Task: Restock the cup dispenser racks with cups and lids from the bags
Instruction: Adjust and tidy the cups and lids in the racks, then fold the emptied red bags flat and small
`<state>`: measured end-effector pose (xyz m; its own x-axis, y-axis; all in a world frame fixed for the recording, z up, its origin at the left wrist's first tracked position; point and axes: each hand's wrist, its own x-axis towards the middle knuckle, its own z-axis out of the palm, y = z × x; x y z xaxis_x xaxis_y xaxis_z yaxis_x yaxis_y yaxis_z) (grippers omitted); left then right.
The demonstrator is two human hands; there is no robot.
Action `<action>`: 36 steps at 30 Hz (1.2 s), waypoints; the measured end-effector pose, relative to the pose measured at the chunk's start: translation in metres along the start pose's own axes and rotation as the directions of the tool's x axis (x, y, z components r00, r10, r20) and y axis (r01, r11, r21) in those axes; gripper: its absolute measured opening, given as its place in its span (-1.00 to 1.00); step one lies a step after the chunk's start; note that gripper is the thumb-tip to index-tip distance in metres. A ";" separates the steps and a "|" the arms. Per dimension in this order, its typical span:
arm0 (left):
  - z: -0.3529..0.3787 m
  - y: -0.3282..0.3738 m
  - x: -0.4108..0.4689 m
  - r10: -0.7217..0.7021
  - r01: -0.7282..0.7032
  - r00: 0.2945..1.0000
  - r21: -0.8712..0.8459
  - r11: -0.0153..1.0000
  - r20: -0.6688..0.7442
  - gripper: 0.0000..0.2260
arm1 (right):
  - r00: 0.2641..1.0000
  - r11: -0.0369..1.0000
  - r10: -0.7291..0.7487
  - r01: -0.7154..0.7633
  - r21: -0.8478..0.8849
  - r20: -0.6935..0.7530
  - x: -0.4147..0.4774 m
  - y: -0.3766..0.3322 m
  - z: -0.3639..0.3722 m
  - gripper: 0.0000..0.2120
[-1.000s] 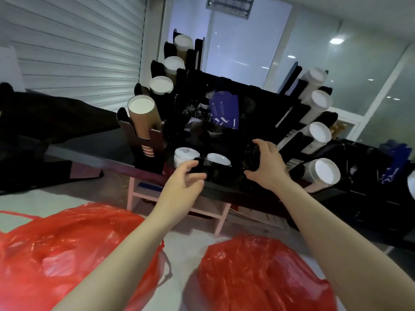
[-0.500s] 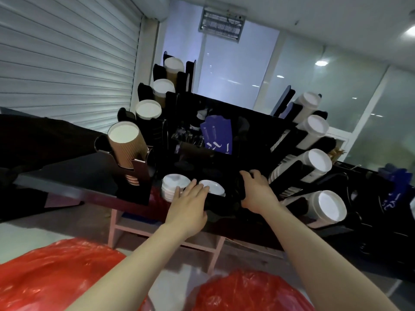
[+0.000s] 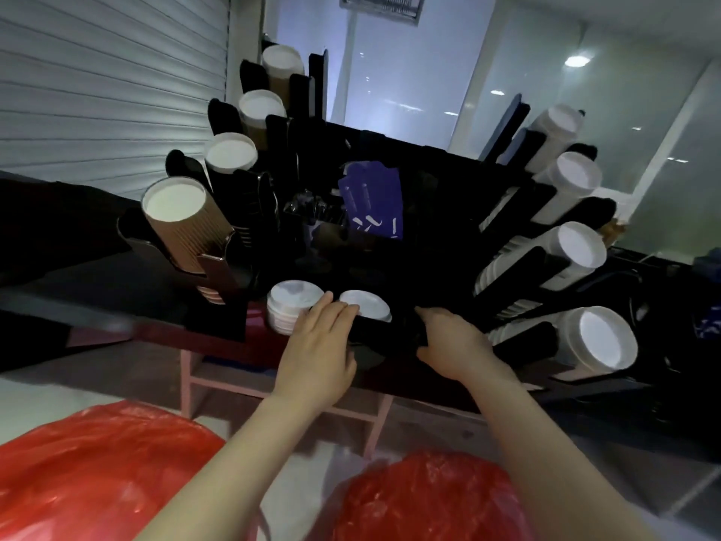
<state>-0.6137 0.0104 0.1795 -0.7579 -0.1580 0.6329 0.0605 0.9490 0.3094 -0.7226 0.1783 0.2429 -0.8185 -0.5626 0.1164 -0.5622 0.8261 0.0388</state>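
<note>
**Lid slots on the front of the rack being handled, bags still full**

Task things first: two white lid stacks sit in the front row of the black dispenser rack. The left lid stack is tall and stands above its slot. The right lid stack is lower and sits nearly flush.

Left grip: fingers straight and together, lying flat on the rack's front edge between the two lid stacks. It touches the edge and holds nothing.

Right grip: at the dark slot just right of the lower stack, fingers reaching into the black. Too dark to tell if it holds anything or how far it is closed.

Outward: brown ribbed cups fill the left side tubes, all four mouths showing a cup. White cups fill the four tubes on the right. Blue packets stand in the rack's middle.

The rack stands on a dark worktop with a pink frame under it.

Two red bags sit near the camera, well apart from the rack. The left bag and the right bag both bulge.

Progress, judged: cup tubes look stocked and the white lids are partly in. The dark front slot looks like the current step. The bags likely still hold stock, so there is more to load.
</note>
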 end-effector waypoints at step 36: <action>0.079 0.080 -0.135 0.044 0.142 0.904 -0.396 0.907 0.425 -0.56 | 0.942 0.891 0.285 -0.192 0.412 -0.177 -0.238 0.077 0.159 -0.44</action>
<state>-0.5577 0.1297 0.0626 -0.9586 0.0145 0.2843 0.2044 0.7303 0.6518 -0.5893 0.3703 0.0606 -0.9104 -0.2885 0.2966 -0.3923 0.8297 -0.3970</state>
